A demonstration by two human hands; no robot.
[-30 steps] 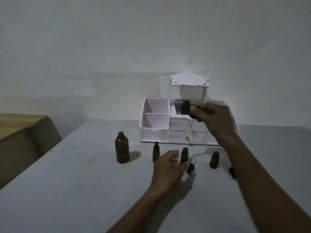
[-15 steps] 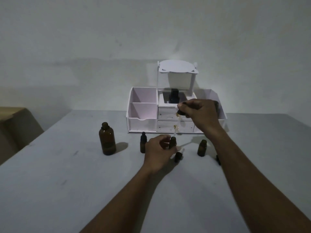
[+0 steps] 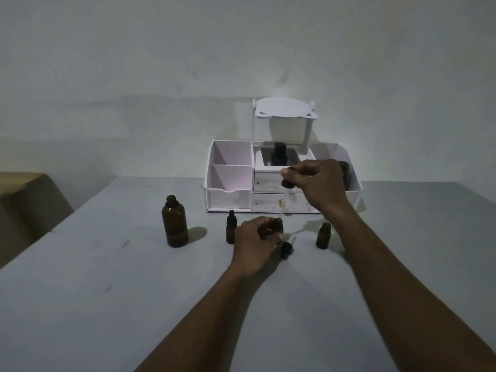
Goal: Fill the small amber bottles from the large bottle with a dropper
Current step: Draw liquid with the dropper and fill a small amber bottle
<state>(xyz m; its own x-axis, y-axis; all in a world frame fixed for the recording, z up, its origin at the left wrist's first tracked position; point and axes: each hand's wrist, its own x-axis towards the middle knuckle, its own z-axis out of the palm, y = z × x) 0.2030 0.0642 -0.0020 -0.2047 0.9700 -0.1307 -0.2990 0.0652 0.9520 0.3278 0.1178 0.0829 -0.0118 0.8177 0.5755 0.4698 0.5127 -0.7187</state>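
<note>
The large amber bottle (image 3: 174, 225) stands uncapped on the grey table at the left. My left hand (image 3: 253, 244) grips a small amber bottle (image 3: 278, 226) standing on the table, mostly hidden by my fingers. My right hand (image 3: 318, 185) pinches the black bulb of a dropper (image 3: 285, 200) above it, with the glass tip down at that bottle's mouth. A capped small bottle (image 3: 231, 231) stands left of my left hand. An open small bottle (image 3: 323, 235) stands to the right. A loose dropper cap (image 3: 287, 248) lies on the table between them.
A white desk organiser (image 3: 230, 181) with compartments and drawers stands against the wall behind the bottles, holding a dark bottle (image 3: 279, 154) in its middle slot and a dark jar (image 3: 345, 174) at its right. A brown box (image 3: 24, 205) sits off the table's left edge.
My right hand came down from the organiser with the dropper until its tip reached the small bottle. My left hand closed round that bottle. The view shifted a little.
</note>
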